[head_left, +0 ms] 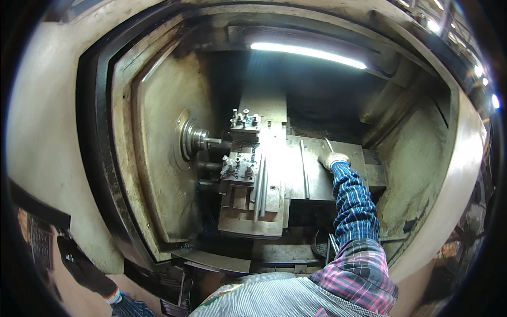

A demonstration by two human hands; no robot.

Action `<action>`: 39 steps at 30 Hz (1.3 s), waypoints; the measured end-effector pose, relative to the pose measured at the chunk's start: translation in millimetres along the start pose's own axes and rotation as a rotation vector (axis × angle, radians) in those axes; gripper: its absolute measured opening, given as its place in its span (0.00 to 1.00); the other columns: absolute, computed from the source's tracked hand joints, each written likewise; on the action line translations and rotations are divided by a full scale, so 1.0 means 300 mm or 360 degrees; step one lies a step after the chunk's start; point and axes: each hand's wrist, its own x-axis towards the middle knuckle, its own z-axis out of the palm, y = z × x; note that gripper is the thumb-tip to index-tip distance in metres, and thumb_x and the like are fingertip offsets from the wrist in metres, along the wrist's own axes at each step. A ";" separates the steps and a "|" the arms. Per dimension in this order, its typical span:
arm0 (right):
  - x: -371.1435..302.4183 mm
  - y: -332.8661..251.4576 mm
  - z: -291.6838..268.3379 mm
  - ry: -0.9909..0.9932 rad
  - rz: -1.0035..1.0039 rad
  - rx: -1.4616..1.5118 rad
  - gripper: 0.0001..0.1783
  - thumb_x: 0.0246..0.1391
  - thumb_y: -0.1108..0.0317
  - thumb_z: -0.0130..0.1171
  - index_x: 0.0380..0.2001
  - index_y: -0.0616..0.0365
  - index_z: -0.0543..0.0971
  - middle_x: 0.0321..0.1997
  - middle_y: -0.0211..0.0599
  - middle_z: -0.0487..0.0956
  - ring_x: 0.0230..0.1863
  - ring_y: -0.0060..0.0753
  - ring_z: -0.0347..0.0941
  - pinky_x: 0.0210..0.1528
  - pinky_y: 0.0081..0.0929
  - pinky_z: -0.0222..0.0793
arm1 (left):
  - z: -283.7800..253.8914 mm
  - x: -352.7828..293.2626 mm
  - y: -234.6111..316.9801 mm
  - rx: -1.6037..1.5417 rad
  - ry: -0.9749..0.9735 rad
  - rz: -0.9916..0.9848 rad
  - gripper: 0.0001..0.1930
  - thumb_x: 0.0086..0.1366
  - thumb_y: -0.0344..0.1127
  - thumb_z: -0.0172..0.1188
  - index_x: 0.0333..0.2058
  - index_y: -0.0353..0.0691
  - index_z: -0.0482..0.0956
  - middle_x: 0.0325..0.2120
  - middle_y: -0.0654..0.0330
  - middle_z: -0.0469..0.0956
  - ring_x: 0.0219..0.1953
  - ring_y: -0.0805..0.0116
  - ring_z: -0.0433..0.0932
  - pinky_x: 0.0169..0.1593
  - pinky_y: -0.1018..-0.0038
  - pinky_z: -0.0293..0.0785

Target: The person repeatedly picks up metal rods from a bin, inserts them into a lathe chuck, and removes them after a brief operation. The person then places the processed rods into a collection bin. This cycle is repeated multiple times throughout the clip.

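My right hand (335,159), in a pale work glove, is closed around a thin metal rod (328,143) over the flat plate (322,179) at the right of the lathe bed. The rod's tip shows past my fingers; the rest is hidden. Another metal rod (304,169) lies on the plate to the left of this hand. Farther left, a few longer rods (261,185) rest side by side on the slide. Low at the far left, my left hand (79,264), in a dark glove, is beside the machine's front panel; its fingers are too dark to read.
A short bar sticks out of the spindle collet (199,139) at left. Two tool blocks with bolts, a rear one (245,121) and a front one (237,170), stand near it. More rods (332,245) lean by a round container (320,244) below. A lamp (309,54) glows above.
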 end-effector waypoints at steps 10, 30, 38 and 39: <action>0.112 -0.242 -0.114 0.0886 -0.0828 0.0709 0.37 0.67 0.40 0.53 0.68 0.54 0.75 0.78 0.57 0.63 0.80 0.54 0.53 0.81 0.42 0.46 | 0.173 -0.060 0.337 0.0409 0.0194 0.0379 0.15 0.75 0.29 0.56 0.57 0.36 0.80 0.52 0.54 0.84 0.55 0.58 0.82 0.59 0.64 0.78; -1.052 -0.325 0.146 0.0409 -0.1965 0.2246 0.27 0.75 0.57 0.54 0.65 0.71 0.73 0.64 0.52 0.78 0.62 0.41 0.77 0.67 0.39 0.74 | -0.094 -0.488 0.359 -0.0164 -0.0218 -0.0264 0.16 0.71 0.33 0.65 0.55 0.37 0.80 0.55 0.51 0.81 0.59 0.58 0.80 0.62 0.64 0.76; -1.455 -0.485 0.332 -0.0175 -0.2044 0.1788 0.26 0.72 0.56 0.55 0.62 0.66 0.76 0.54 0.44 0.83 0.51 0.33 0.80 0.51 0.31 0.80 | -0.658 -0.939 0.304 -0.0395 -0.0333 -0.1119 0.21 0.75 0.43 0.62 0.61 0.39 0.78 0.46 0.60 0.80 0.42 0.73 0.80 0.45 0.75 0.80; -1.449 -0.539 0.361 -0.0341 -0.2424 0.1653 0.22 0.71 0.62 0.56 0.59 0.68 0.78 0.53 0.43 0.83 0.50 0.33 0.81 0.52 0.30 0.80 | -0.737 -0.964 0.314 -0.0536 -0.0146 -0.1362 0.22 0.75 0.44 0.63 0.62 0.40 0.78 0.41 0.65 0.79 0.37 0.77 0.77 0.42 0.76 0.78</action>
